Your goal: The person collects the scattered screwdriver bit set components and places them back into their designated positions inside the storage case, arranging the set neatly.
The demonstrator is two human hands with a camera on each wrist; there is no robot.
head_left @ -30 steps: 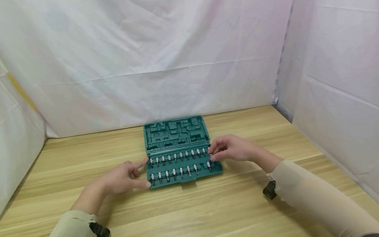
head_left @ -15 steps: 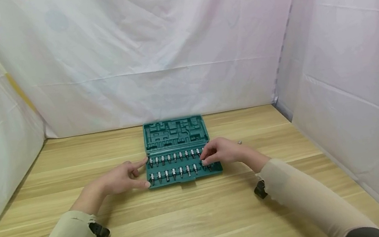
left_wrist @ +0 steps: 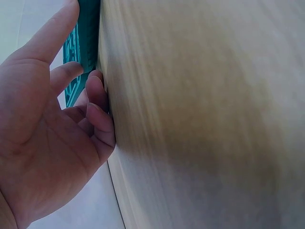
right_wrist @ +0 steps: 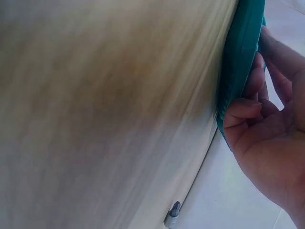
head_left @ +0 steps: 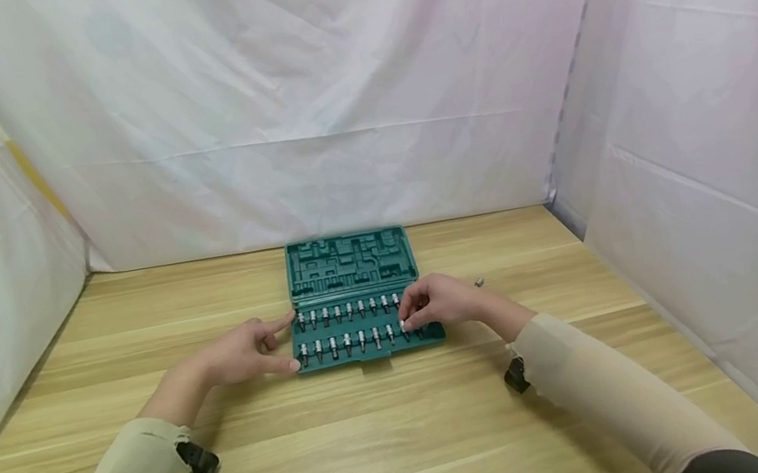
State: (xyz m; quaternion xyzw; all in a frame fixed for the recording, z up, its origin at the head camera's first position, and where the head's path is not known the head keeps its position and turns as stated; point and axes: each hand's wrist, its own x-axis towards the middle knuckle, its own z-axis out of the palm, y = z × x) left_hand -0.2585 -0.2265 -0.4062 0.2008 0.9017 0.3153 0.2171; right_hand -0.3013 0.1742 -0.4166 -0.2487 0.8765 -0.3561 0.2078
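Observation:
An opened green socket-bit case [head_left: 352, 327] lies on the table, its near half holding two rows of silver bit sockets [head_left: 363, 340]. My left hand [head_left: 238, 354] is at the case's left side, with index finger and thumb extended against its edge. In the left wrist view the other fingers of that hand bend near the tabletop. My right hand [head_left: 445, 301] reaches over the right part of the case. Its thumb and fingers pinch a bit socket [head_left: 403, 325] at the near row; whether it is fully seated cannot be told. That hand covers the far row's right end.
A loose bit socket [head_left: 479, 282] lies on the wooden table [head_left: 386, 447], right of the case; the right wrist view shows it too. The molded case lid [head_left: 350, 262] leans back behind the rows. White cloth [head_left: 294, 99] hangs around the table's back and sides.
My right hand has moved left from the case's right edge, taking the bit socket to a gap in the near row and lowering it there. The left hand has stayed in place.

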